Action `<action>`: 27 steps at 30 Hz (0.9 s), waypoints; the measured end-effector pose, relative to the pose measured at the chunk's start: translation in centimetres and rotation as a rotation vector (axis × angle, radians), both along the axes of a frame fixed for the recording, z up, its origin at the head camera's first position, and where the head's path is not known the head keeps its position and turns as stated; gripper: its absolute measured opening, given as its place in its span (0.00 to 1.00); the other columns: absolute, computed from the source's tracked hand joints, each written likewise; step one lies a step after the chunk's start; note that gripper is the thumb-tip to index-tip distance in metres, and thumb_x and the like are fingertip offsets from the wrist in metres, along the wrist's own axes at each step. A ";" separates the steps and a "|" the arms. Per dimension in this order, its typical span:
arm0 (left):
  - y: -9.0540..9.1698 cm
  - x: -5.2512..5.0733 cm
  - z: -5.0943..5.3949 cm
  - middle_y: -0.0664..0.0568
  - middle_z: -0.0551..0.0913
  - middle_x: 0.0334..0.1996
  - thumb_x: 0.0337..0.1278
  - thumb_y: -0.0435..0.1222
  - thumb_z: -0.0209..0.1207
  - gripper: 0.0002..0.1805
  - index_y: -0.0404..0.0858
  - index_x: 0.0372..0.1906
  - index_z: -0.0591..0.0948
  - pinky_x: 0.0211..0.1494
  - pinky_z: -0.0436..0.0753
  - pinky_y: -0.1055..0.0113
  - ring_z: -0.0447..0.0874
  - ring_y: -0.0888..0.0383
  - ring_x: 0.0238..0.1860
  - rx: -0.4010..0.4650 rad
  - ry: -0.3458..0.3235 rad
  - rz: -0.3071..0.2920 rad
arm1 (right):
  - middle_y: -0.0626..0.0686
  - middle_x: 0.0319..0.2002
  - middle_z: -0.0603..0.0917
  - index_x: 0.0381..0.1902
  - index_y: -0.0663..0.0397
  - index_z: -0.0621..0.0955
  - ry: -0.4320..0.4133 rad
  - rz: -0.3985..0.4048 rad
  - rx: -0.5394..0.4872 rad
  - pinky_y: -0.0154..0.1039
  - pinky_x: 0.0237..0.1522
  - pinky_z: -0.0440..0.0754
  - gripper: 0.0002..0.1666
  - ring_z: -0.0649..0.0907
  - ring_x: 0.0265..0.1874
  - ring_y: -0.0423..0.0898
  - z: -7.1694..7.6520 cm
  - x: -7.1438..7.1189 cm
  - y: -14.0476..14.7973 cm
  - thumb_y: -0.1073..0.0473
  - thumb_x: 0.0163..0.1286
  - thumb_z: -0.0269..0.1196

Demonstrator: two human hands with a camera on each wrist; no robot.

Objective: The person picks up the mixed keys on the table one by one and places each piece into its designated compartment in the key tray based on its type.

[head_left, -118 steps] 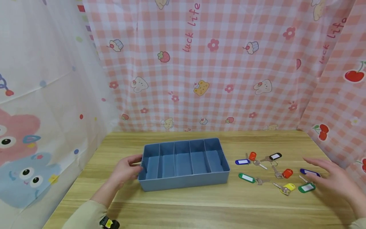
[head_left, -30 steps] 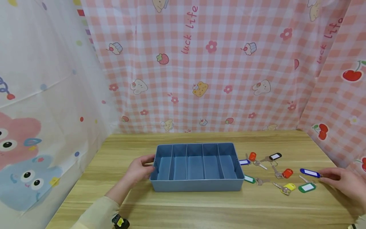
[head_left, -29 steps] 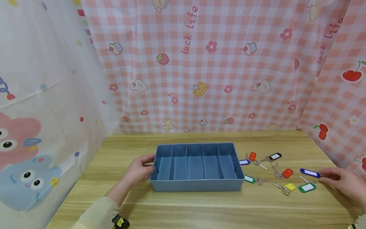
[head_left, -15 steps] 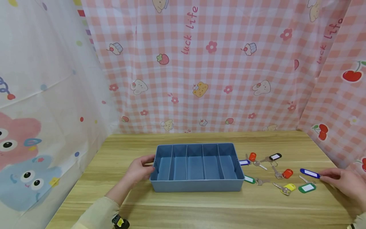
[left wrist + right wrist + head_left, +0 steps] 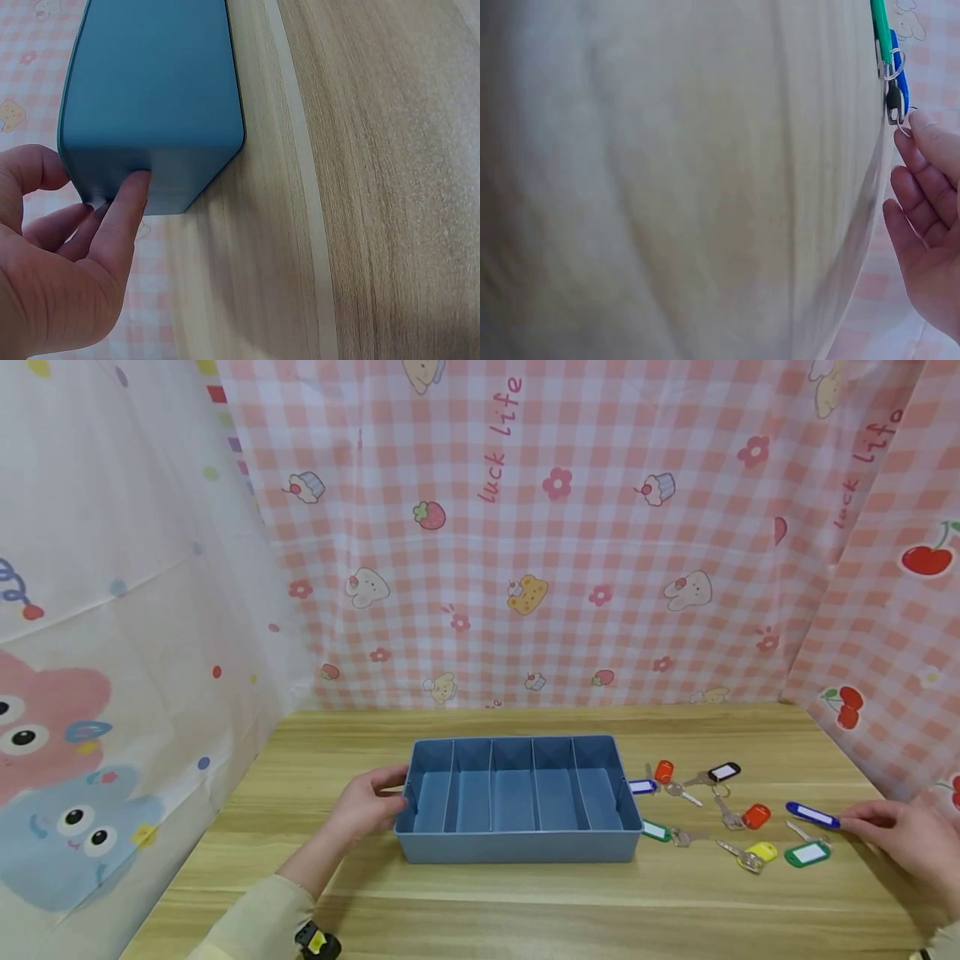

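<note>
A blue-grey box (image 5: 517,848) with several compartments stands on the table. My left hand (image 5: 371,803) grips its left end; in the left wrist view, fingertips (image 5: 136,180) press on the end wall of the box (image 5: 154,82). At the far right, my right hand (image 5: 903,839) pinches the ring of a blue key tag (image 5: 813,815). The right wrist view shows that ring (image 5: 904,130) between thumb and finger, with the blue tag (image 5: 900,75) beyond it. A green key tag (image 5: 807,853) with a key lies just in front of the blue one.
Between box and right hand lie keys with tags: red (image 5: 756,816), yellow (image 5: 757,857), black (image 5: 724,772), another red (image 5: 663,772). A second blue tag (image 5: 642,787) and green tag (image 5: 657,831) sit against the box's right end. A checked curtain (image 5: 555,543) hangs behind the table.
Over the whole span, the box has slid right and squared up with my left hand on it. My right hand has come from above the blue tag to pinch its ring. Both hands then stay still.
</note>
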State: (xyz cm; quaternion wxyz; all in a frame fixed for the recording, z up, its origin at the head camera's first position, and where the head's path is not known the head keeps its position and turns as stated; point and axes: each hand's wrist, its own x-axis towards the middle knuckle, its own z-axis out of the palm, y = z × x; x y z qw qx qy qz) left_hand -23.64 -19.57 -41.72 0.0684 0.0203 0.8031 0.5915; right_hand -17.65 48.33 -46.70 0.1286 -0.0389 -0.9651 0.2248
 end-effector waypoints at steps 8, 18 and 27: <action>0.1 0.0 0.0 0.30 0.73 0.63 0.55 0.20 0.57 0.30 0.26 0.66 0.71 0.46 0.85 0.50 0.79 0.39 0.56 0.010 -0.011 0.011 | 0.52 0.26 0.85 0.31 0.68 0.86 0.034 -0.007 -0.071 0.29 0.27 0.63 0.11 0.69 0.23 0.29 0.4 0.0 -0.5 0.62 0.67 0.67; 0.0 0.0 0.1 0.28 0.71 0.64 0.57 0.21 0.55 0.30 0.24 0.67 0.69 0.46 0.85 0.49 0.79 0.40 0.54 0.029 -0.009 -0.020 | 0.32 0.23 0.81 0.32 0.68 0.85 0.061 0.034 -0.121 0.25 0.27 0.67 0.15 0.71 0.25 0.25 1.3 0.1 -0.5 0.58 0.68 0.67; -0.2 0.0 0.1 0.28 0.70 0.65 0.57 0.21 0.55 0.31 0.24 0.68 0.68 0.44 0.86 0.50 0.79 0.41 0.54 0.028 -0.016 -0.043 | 0.36 0.28 0.83 0.38 0.67 0.86 0.031 0.001 -0.104 0.26 0.27 0.69 0.20 0.69 0.27 0.19 2.3 0.0 -1.4 0.51 0.69 0.66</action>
